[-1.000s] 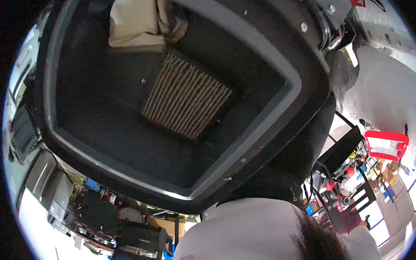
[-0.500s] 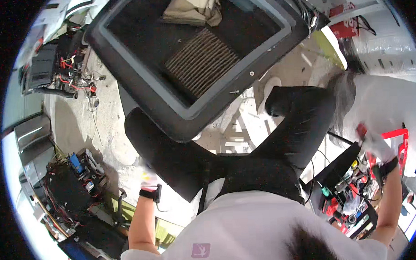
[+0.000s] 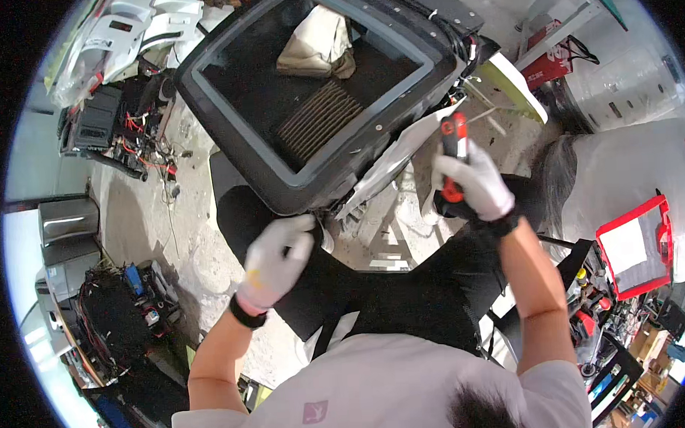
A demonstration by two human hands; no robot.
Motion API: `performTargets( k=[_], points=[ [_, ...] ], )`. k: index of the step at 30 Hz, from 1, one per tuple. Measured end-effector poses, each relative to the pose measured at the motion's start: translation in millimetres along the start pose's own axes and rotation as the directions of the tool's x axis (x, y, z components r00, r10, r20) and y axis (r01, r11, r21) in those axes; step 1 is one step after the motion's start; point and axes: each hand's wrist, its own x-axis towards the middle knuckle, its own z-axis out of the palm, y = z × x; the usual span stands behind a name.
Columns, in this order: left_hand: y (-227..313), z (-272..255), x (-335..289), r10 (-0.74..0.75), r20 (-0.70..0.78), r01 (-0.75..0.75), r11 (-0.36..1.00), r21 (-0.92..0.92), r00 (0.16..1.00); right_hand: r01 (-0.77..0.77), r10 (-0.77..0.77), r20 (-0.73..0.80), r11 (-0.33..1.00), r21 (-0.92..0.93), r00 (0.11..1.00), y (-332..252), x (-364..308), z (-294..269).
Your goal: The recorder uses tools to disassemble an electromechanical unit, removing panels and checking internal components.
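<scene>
Head view: right hand (image 3: 477, 177) is wrapped firmly round a red-and-black hand tool (image 3: 454, 138), held near the right side of the black housing (image 3: 315, 194), no contact evident yet. Left hand (image 3: 275, 265) curls loosely by the front corner, can't tell if pinching anything; folded cloth (image 3: 317, 41) still sits inside, beside the ribbed grille (image 3: 320, 120).

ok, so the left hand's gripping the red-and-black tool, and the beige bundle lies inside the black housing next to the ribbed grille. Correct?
Wrong hand: the head view shows the right hand gripping the red-and-black tool. The beige bundle does lie inside the black housing next to the ribbed grille.
</scene>
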Motion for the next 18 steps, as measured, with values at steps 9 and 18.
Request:
performTargets(
  k=[9, 18],
  points=[
    [7.6, 113.7, 21.9, -0.206, 0.094, 0.163, 0.927, 0.336, 0.974, 0.116, -0.087, -0.128, 0.964, 0.239, 0.988, 83.1, 26.3, -7.8],
    [-13.1, 161.1, 43.8, -0.43, -0.071, 0.416, 0.797, 0.438, 0.9, 0.011, 0.023, -0.069, 0.894, 0.448, 0.997, 98.4, 37.3, -7.4]
  ],
)
